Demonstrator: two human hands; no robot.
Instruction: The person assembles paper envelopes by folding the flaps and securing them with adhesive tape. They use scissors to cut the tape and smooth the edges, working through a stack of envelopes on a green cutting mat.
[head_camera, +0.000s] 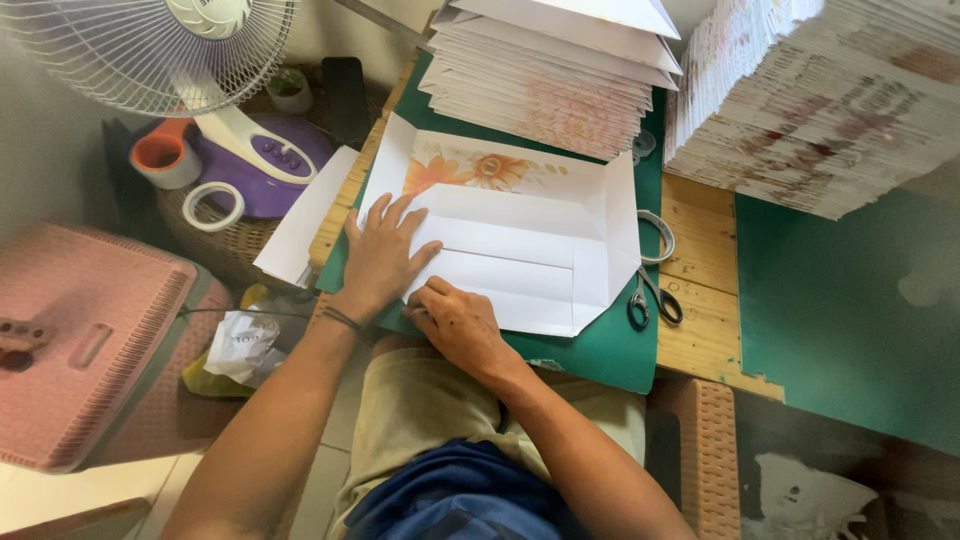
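Observation:
A white paper sheet with an orange flower print lies on a green cutting mat, its side and bottom flaps folded inward. My left hand lies flat on the sheet's left part, fingers spread. My right hand presses with curled fingers along the near folded edge, just below the left hand. Neither hand grips anything.
Two tall stacks of folded printed paper stand at the back of the wooden table. Scissors and a tape roll lie right of the sheet. A fan, tape rolls and a pink stool are at left.

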